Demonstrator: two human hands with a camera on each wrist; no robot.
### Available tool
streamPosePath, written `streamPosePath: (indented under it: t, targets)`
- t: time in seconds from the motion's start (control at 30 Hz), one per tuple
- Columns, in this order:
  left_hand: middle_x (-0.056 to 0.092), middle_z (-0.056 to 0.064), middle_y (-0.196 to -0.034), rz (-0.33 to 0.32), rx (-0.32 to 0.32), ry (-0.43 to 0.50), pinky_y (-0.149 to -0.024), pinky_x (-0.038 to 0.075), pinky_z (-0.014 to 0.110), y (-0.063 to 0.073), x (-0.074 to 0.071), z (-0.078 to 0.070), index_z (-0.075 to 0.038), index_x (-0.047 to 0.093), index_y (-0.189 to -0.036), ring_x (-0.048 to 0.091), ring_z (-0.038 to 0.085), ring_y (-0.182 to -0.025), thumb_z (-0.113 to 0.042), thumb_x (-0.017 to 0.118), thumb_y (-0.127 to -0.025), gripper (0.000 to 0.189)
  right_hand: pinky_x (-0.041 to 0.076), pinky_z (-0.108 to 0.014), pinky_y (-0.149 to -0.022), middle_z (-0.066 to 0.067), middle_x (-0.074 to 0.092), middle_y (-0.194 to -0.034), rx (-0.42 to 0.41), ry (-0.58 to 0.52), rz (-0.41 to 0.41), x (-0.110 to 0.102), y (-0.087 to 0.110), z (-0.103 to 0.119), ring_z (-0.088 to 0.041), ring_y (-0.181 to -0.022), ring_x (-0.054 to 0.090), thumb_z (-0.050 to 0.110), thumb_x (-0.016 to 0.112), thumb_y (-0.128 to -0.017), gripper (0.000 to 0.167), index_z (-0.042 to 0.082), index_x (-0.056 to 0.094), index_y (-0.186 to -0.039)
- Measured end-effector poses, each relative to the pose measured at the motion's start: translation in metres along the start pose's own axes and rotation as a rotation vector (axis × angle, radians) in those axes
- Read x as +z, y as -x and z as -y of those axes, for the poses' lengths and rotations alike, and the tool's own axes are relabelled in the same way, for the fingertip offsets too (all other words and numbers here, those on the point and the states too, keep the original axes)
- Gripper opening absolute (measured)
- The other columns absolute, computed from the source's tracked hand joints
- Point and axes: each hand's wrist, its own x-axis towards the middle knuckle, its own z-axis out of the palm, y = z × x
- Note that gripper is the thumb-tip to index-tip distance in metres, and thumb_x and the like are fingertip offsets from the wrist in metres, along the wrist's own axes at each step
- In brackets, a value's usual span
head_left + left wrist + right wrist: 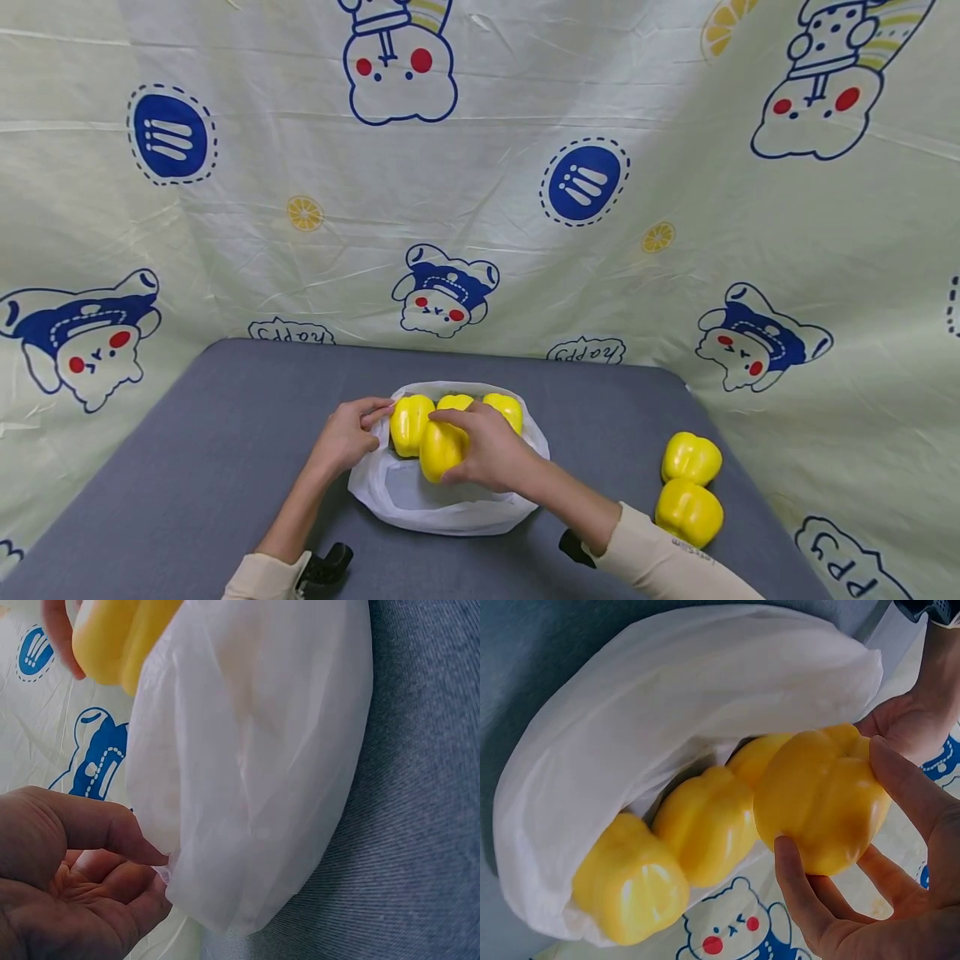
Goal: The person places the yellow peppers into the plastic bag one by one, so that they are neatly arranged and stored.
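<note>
A white plastic bag stands on the table with its mouth spread wide, and three yellow bell peppers sit inside along its far side. My left hand pinches the bag's rim on the left between thumb and fingertip, as the left wrist view shows. My right hand grips another yellow bell pepper with thumb and fingers around it. That pepper is over the bag's opening, in front of the ones inside.
Two more yellow bell peppers lie one behind the other near the table's right edge. The grey cloth-covered table ends at a patterned pale curtain behind it. Black bands with camera mounts sit at both wrists.
</note>
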Motion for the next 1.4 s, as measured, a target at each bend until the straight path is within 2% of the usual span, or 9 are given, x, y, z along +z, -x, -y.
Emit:
streamPosePath:
  t: [0.17,0.4,0.63,0.87,1.0,1.2,1.4]
  targets:
    - [0.068,0.018,-0.132,0.004,0.004,-0.002,-0.050,0.038,0.026,0.001,-0.001,-0.001,-0.005,0.067,-0.132,0.059,0.026,-0.089,0.014,0.062,-0.075,0.060,0.049,-0.039,-0.093,-0.001,0.065,-0.124,-0.010,0.010,0.033,0.007,-0.002,0.006,-0.017,-0.107,0.053,0.028,0.093,-0.070,0.075,0.024,0.063,-0.139]
    - [0.068,0.018,-0.132,0.008,0.010,-0.005,-0.056,0.044,0.029,0.002,-0.002,-0.001,-0.004,0.067,-0.131,0.058,0.029,-0.097,0.013,0.064,-0.074,0.059,0.048,-0.038,-0.095,0.002,0.064,-0.126,-0.004,0.020,0.056,0.018,-0.002,0.010,-0.014,-0.107,0.052,0.032,0.093,-0.070,0.076,0.028,0.063,-0.139]
    - [0.070,0.015,-0.129,0.009,0.023,-0.001,-0.061,0.046,0.029,0.001,-0.001,0.000,-0.004,0.067,-0.131,0.060,0.027,-0.098,0.011,0.067,-0.074,0.059,0.048,-0.032,-0.092,0.002,0.064,-0.124,-0.051,0.035,0.070,0.027,-0.001,0.013,-0.012,-0.103,0.051,0.034,0.092,-0.071,0.075,0.025,0.063,-0.139]
    - [0.072,0.012,-0.126,0.003,0.032,0.020,-0.070,0.048,0.029,0.001,0.000,0.001,-0.003,0.067,-0.131,0.064,0.031,-0.119,0.009,0.068,-0.077,0.056,0.048,-0.033,-0.096,0.001,0.063,-0.126,-0.073,0.031,0.080,0.037,-0.002,0.013,-0.012,-0.106,0.053,0.032,0.092,-0.072,0.075,0.024,0.062,-0.139]
    - [0.073,0.012,-0.124,-0.004,0.039,0.024,-0.076,0.051,0.030,0.001,0.001,0.002,-0.003,0.067,-0.130,0.064,0.033,-0.122,0.007,0.068,-0.080,0.051,0.048,-0.034,-0.099,0.000,0.063,-0.128,-0.085,0.037,0.079,0.042,-0.004,0.013,-0.013,-0.109,0.055,0.032,0.093,-0.071,0.076,0.022,0.061,-0.140]
    - [0.073,0.012,-0.124,-0.003,0.040,0.046,-0.073,0.047,0.028,0.002,0.001,0.002,-0.003,0.067,-0.131,0.066,0.032,-0.120,0.003,0.066,-0.085,0.047,0.049,-0.032,-0.099,-0.001,0.063,-0.126,-0.091,0.061,0.078,0.048,-0.005,0.010,-0.012,-0.108,0.055,0.032,0.093,-0.070,0.077,0.022,0.061,-0.140]
    - [0.073,0.013,-0.124,0.002,0.033,0.059,-0.074,0.049,0.028,0.002,0.001,0.001,-0.002,0.066,-0.131,0.065,0.034,-0.122,0.003,0.066,-0.085,0.046,0.049,-0.037,-0.102,-0.003,0.064,-0.129,-0.083,0.070,0.055,0.051,-0.006,0.009,-0.018,-0.112,0.057,0.032,0.093,-0.070,0.081,0.018,0.057,-0.141]
